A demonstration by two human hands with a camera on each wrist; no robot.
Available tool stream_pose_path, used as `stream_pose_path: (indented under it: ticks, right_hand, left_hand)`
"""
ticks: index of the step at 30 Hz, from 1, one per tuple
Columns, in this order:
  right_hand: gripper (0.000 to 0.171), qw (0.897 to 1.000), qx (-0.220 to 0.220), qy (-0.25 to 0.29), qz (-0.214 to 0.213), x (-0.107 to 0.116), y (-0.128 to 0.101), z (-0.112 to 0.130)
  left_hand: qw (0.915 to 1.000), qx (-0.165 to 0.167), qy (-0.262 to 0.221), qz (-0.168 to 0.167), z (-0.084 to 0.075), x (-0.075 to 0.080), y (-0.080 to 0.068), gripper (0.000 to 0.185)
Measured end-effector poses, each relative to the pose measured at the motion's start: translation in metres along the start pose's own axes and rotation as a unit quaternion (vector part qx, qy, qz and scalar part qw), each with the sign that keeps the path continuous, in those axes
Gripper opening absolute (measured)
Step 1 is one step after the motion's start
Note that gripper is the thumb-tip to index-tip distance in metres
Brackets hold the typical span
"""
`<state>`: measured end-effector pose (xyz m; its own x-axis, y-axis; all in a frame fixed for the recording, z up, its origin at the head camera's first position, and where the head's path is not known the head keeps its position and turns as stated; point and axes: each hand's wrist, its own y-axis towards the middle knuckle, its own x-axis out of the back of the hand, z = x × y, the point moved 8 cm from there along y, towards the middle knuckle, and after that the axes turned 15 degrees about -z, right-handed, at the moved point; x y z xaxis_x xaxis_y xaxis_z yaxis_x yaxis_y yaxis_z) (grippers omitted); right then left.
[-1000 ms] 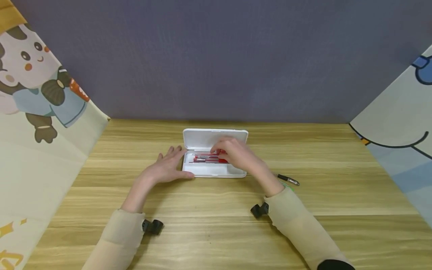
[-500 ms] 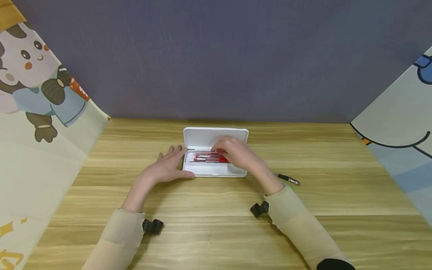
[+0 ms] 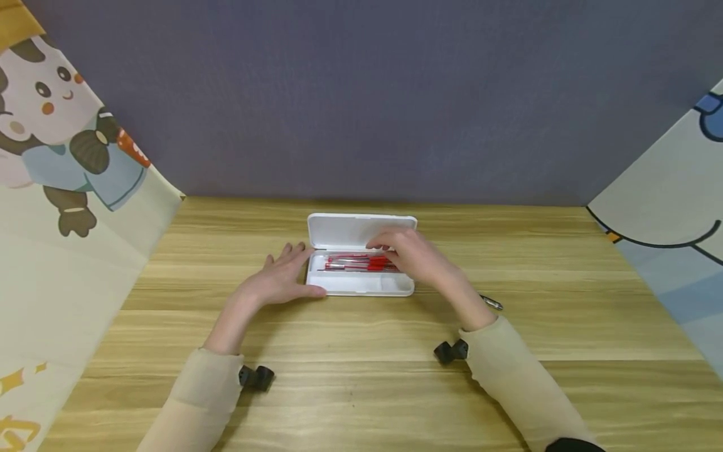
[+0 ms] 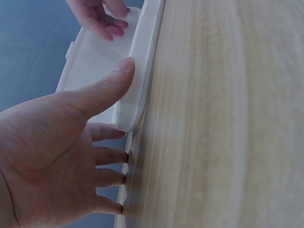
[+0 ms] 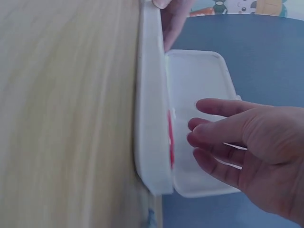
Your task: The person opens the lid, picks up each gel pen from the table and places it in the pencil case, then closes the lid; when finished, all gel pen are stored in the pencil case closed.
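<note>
A white pencil case (image 3: 350,287) lies on the table with its lid (image 3: 339,232) raised at the back. Several red and clear pens (image 3: 353,262) lie side by side in its rear compartment. My left hand (image 3: 277,279) is spread at the case's left end, the thumb on the front rim and the fingertips on the tabletop, as the left wrist view shows. Over the right part of the case hovers my right hand (image 3: 415,254), fingers loosely bent with nothing between them. In the right wrist view, my right hand (image 5: 270,152) is apart from the pens, in front of the lid.
A black-and-clear pen (image 3: 491,302) lies on the wooden table (image 3: 350,364) right of the case, partly behind the right forearm. A dark blue-grey panel (image 3: 361,100) rises at the table's back. Walls with cartoon prints stand left and right.
The right hand has come away from the pens and shifted right, uncovering more of them. Its forearm now hides part of the black pen. The left hand holds its place.
</note>
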<state>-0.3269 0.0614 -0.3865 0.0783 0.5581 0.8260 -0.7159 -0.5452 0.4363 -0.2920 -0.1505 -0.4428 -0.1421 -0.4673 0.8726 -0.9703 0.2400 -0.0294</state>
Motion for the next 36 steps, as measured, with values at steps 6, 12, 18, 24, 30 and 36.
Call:
stream_pose_path:
  ticks: [6, 12, 18, 24, 30, 36]
  right_hand:
    - [0.029, 0.999, -0.008, 0.027, -0.023, 0.024, -0.021, -0.012]
    - [0.031, 0.997, -0.048, 0.058, -0.01, 0.039, -0.051, -0.039]
    - [0.045, 0.992, -0.086, 0.092, 0.02, 0.045, -0.076, -0.064]
    - [0.063, 0.984, -0.118, 0.117, 0.06, 0.05, -0.098, -0.083]
    - [0.073, 0.98, -0.124, 0.12, 0.104, 0.053, -0.111, -0.091]
    - [0.071, 0.977, -0.124, 0.102, 0.137, 0.055, -0.116, -0.095]
  left_hand:
    - [1.0, 0.002, -0.003, 0.001, -0.001, -0.001, 0.0, 0.103]
    - [1.0, 0.003, -0.007, 0.001, -0.002, -0.001, 0.0, 0.103]
    - [1.0, 0.004, -0.009, 0.003, -0.001, -0.002, 0.001, 0.101]
    - [0.9999, 0.006, -0.012, 0.002, -0.001, -0.001, 0.001, 0.103]
    - [1.0, 0.003, -0.009, -0.001, 0.001, -0.001, 0.002, 0.103]
    - [1.0, 0.005, -0.008, -0.002, 0.0, -0.001, 0.0, 0.103]
